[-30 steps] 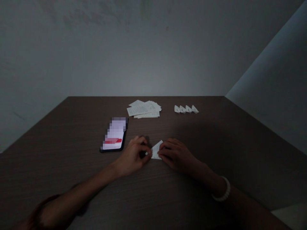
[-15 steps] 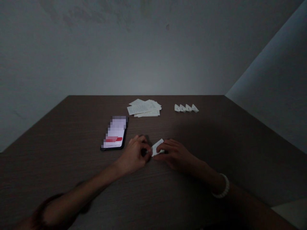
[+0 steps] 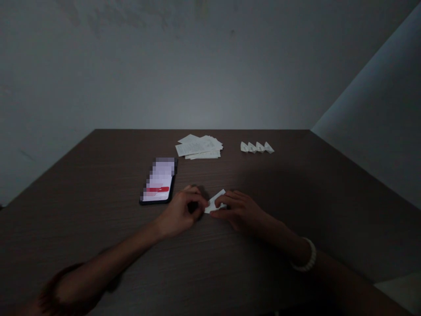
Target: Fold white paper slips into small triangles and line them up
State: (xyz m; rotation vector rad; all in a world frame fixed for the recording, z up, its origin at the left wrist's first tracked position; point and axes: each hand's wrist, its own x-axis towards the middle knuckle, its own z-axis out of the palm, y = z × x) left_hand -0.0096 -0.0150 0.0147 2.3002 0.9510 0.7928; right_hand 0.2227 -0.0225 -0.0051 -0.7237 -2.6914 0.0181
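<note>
A small folded white paper lies on the dark wooden table between my two hands. My left hand has its fingers curled and pinches the paper's left corner. My right hand presses its fingertips together on the paper's right side, covering part of it. A white bead bracelet sits on my right wrist.
A phone with a lit screen lies just left of my hands. Farther back are a loose stack of white paper slips and a row of several small folded paper pieces. Grey walls close in behind and at right.
Both hands have shifted slightly over the paper, and less of it shows now as my right fingers cover more. The phone and the stacks have stayed put.
</note>
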